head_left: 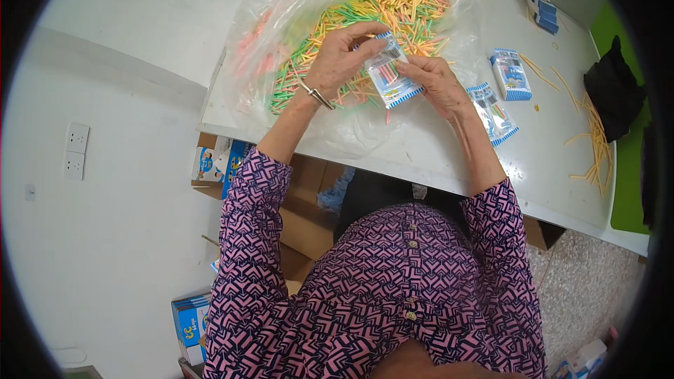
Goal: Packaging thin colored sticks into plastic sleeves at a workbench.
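Observation:
A small clear packet [394,91] with blue-and-white striped ends is held up over the table's front part, and pink sticks show through its window. My right hand [442,84] grips its right side between thumb and fingers. At the packet's upper end, my left hand [339,62] closes its fingertips on the edge; whether a stick is also between them is hidden. Behind both hands lies a large clear plastic bag [351,133], spread wide and heaped with thin candy-like sticks [414,0] in yellow, green, orange and pink.
Right of my right hand lie a flat clear packet [500,121] and a stack of packets [512,74]. More packets [539,8] sit at the far right. Loose yellow sticks [595,144] are scattered near a black cloth [615,88]. Cardboard boxes [305,228] stand under the white table [439,172].

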Tool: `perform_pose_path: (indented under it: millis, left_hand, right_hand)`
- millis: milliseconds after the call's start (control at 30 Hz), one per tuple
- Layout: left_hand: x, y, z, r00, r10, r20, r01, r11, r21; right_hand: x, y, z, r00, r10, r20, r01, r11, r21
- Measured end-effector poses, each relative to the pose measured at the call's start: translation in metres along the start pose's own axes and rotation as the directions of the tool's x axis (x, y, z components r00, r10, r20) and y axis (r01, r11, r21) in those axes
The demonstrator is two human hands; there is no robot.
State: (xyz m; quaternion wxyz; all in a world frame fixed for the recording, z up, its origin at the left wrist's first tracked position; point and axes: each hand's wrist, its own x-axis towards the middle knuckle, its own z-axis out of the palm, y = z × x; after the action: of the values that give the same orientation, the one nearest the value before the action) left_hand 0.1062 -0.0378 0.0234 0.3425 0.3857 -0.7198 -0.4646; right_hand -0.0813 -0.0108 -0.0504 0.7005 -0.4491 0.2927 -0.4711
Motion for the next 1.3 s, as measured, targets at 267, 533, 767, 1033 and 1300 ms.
perform_pose_path:
  millis: [267, 533, 767, 1033, 1300]
  left_hand:
    - [0.002, 0.0, 0.014, 0.997, 0.048, 0.064, -0.054, 0.994, 0.091]
    - [0.001, 0.015, 0.022, 0.99, -0.042, 0.133, 0.038, 0.999, 0.031]
    - [0.007, 0.006, 0.051, 0.995, 0.029, 0.092, -0.032, 0.999, 0.035]
    - [0.01, 0.01, 0.091, 0.978, -0.059, 0.2, 0.083, 0.99, -0.114]
    - [0.014, 0.012, 0.108, 0.987, 0.117, 0.111, -0.104, 0.987, -0.12]
  right_hand:
    - [0.001, -0.001, -0.003, 0.991, 0.105, 0.078, -0.1, 0.993, -0.062]
    - [-0.018, -0.015, -0.007, 0.998, 0.033, -0.046, -0.045, 0.954, -0.298]
    - [-0.054, -0.04, -0.014, 0.993, 0.112, -0.046, -0.121, 0.934, -0.338]
    - [-0.089, -0.045, -0.042, 0.978, 0.129, -0.163, -0.172, 0.945, -0.28]
    - [-0.095, -0.042, -0.052, 0.971, 0.186, -0.148, -0.22, 0.941, -0.256]
